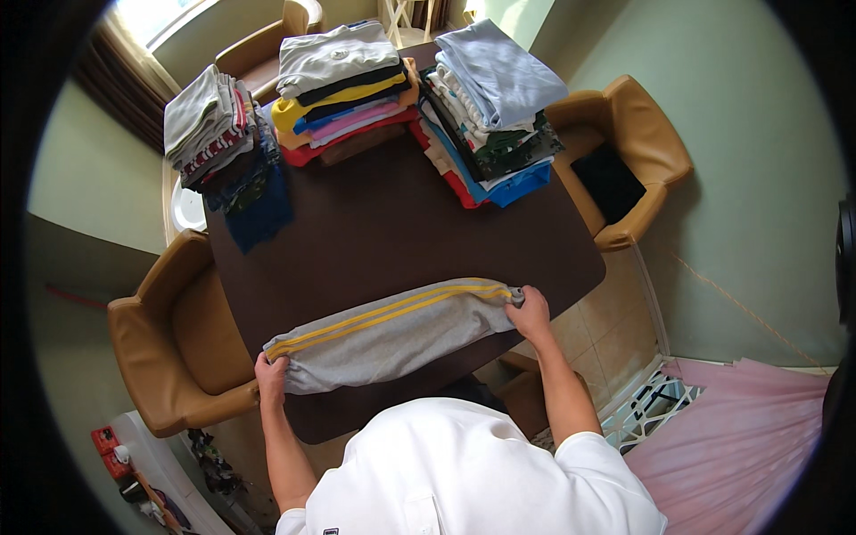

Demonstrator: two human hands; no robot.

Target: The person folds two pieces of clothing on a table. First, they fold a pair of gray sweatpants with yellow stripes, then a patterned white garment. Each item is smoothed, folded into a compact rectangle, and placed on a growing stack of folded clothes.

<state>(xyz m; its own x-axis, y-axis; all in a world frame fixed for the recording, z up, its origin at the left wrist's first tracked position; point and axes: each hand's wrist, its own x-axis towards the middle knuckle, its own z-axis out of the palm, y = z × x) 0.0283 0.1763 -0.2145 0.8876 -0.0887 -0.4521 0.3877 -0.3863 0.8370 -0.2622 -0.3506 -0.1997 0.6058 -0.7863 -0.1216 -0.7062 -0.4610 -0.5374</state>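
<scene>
Both hands are gripping grey trousers with yellow side stripes, lying flat across the dark table: left hand is pinching the 8 o'clock end, right hand is clenching the 3 o'clock end. Three stacks of folded clothes are standing at 12 o'clock.

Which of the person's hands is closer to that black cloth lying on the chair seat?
Right. The right hand grips the grey trousers' end below the black cloth; the left hand holds the far end, across the table.
</scene>
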